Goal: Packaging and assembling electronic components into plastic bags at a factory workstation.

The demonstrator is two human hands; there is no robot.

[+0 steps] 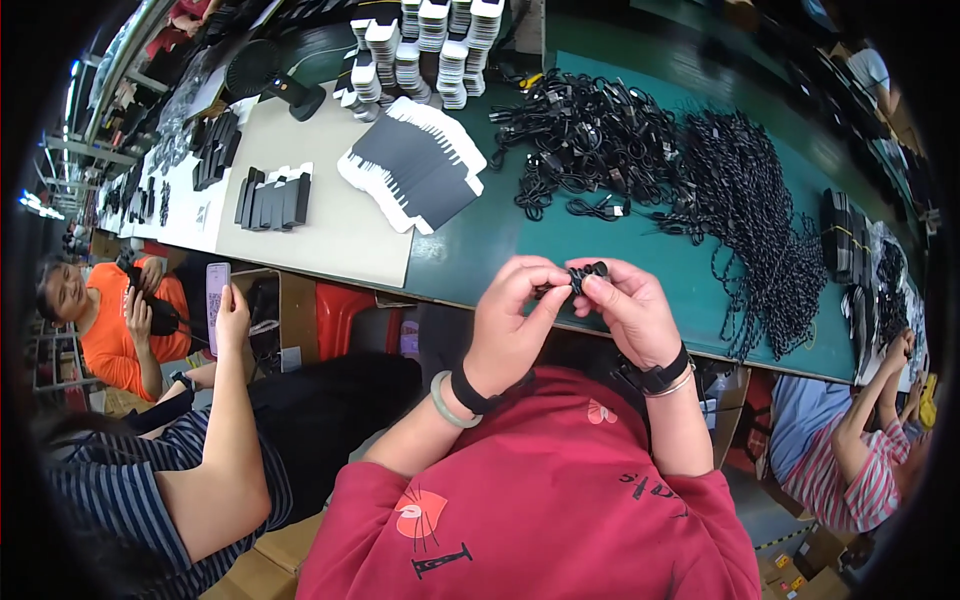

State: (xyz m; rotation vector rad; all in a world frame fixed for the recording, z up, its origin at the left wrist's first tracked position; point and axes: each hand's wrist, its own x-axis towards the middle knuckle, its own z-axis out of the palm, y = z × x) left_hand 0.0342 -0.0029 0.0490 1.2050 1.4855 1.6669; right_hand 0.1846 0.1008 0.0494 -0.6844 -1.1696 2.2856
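Note:
A small bundled black cable [585,273] is held between my two hands, just off the front edge of the green table [460,265]. My left hand [512,318] pinches one side of it with thumb and fingertips. My right hand [637,312] closes round the other side, its thumb pressed on top. The bundle's ends are partly hidden by my fingers. Beyond my hands lies a pile of coiled black cables with plugs [600,130]. A single coiled cable [598,208] rests at that pile's near edge.
Right of the pile is a heap of black braided cords [755,210]. Flat black-and-white cards [415,165] are fanned out at left, near folded black boxes [272,200], card stacks [435,45] and a black fan [275,80]. People sit on both sides; one holds a phone [217,300].

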